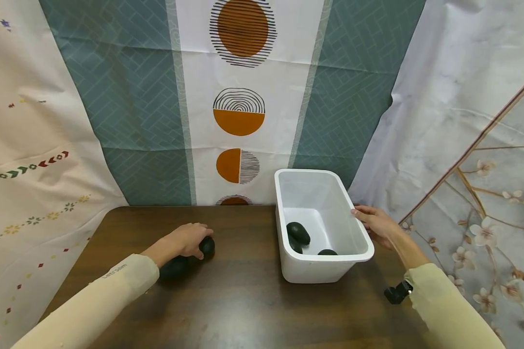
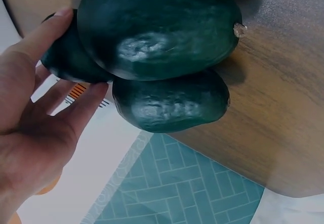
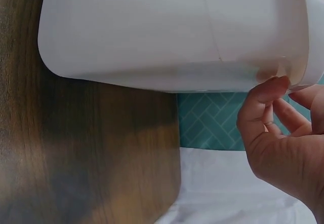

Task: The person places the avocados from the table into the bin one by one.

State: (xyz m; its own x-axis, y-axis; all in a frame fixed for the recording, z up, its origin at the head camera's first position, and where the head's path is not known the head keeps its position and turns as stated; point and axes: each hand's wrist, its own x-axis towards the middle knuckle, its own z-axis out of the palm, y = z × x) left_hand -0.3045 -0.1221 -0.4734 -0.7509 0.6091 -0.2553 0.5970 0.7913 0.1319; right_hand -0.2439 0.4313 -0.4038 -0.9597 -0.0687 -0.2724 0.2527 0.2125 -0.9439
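On the left part of the table, my left hand [image 1: 188, 242] grips a dark green avocado [image 1: 207, 246] between thumb and fingers. In the left wrist view, the thumb lies on one side of this avocado [image 2: 76, 57] and fingertips touch the other. Two more avocados lie beside it, a large one [image 2: 162, 31] and a smaller one [image 2: 172, 105]; the forearm partly covers them in the head view. My right hand [image 1: 377, 225] holds the right rim of a white plastic bin [image 1: 316, 269], the fingers outside the wall. Inside the bin, avocados [image 1: 299, 232] lie toward the near left.
The brown wooden table [image 1: 240, 310] ends at the back against a hanging patterned curtain [image 1: 244, 121]. Floral cloth [image 1: 476, 194] hangs along the right side and pale printed cloth [image 1: 35, 169] along the left. A black device [image 1: 397, 292] is strapped to the right wrist.
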